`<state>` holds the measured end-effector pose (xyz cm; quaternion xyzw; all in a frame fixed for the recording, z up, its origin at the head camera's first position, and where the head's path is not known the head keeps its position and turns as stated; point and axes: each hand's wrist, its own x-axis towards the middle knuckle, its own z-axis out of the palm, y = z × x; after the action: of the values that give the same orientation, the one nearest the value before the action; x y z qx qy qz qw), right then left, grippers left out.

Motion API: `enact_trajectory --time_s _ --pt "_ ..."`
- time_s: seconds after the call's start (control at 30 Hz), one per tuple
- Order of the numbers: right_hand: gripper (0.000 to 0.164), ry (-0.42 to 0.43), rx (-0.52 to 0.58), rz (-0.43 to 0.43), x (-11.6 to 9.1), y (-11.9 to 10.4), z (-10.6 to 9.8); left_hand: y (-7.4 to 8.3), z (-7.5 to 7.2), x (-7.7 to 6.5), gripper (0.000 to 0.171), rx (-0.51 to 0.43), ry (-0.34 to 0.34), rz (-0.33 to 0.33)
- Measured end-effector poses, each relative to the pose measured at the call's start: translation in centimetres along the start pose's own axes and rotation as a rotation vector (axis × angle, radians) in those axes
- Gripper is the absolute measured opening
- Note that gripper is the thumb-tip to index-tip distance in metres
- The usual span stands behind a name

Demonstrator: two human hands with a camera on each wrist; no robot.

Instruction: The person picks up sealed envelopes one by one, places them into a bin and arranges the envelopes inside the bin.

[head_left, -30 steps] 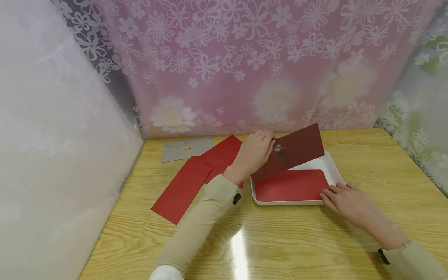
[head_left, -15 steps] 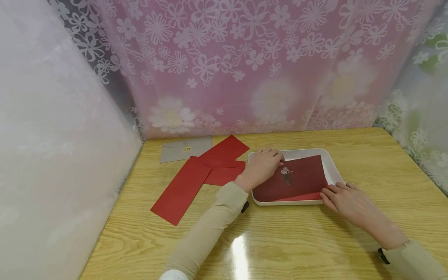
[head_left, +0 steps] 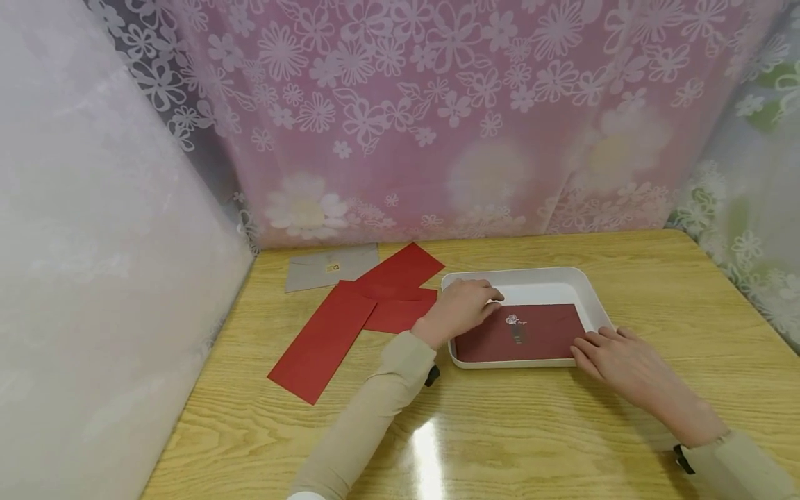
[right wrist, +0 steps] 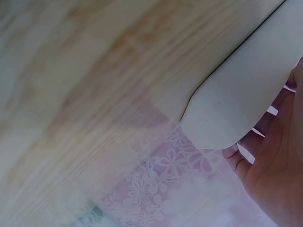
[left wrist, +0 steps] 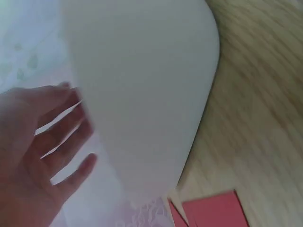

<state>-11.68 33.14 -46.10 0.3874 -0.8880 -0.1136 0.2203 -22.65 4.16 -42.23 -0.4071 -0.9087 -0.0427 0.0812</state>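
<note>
Left hand [head_left: 462, 305] loose, empty, over tray [head_left: 540, 294] left edge [head_left: 444, 283]; right hand [head_left: 615, 357] grips right rim [head_left: 598, 300].

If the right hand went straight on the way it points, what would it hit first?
Probably the tray: the right hand appears to touch its right rim. Just past that lies the dark envelope, though depth there is unclear.

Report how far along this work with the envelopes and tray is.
Looks done: the dark maroon paper envelope lies in the white rectangular tray.
In hand: the left hand is at the tray's left end, while the right hand grips its front right corner.
Probably left: the red rectangular paper envelopes and the grey paper envelope, outside the tray on the wood-grain table.
</note>
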Motion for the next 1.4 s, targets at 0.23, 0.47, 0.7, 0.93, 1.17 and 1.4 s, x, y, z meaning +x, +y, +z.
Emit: enact_trajectory --time_s 0.23,0.47,0.7,0.93,1.17,1.4 --pt "0.089 0.022 0.074 0.079 0.2 -0.3 0.3 -2.1 -2.3 -3.0 0.019 -0.098 0.335 -0.094" --pt "0.091 0.007 0.078 0.086 0.1 -0.3 0.2 -5.0 -3.5 -6.7 0.019 -0.143 0.527 -0.298" --pt "0.089 -0.029 0.108 0.108 0.1 -0.5 -0.2 -8.0 -3.5 -10.5 0.014 -0.155 0.602 -0.450" --pt "0.080 -0.044 0.125 0.130 0.3 -0.4 -0.3 -11.0 -3.2 -14.8 0.015 -0.215 0.593 -0.619" --pt "0.081 -0.033 0.137 0.146 0.3 -0.5 -0.2 -13.1 -2.7 -18.9 0.015 -0.220 0.508 -0.771" --pt "0.089 0.017 0.123 0.112 0.4 -0.4 0.1 -14.1 -1.9 -21.9 0.015 -0.155 0.415 -0.857"
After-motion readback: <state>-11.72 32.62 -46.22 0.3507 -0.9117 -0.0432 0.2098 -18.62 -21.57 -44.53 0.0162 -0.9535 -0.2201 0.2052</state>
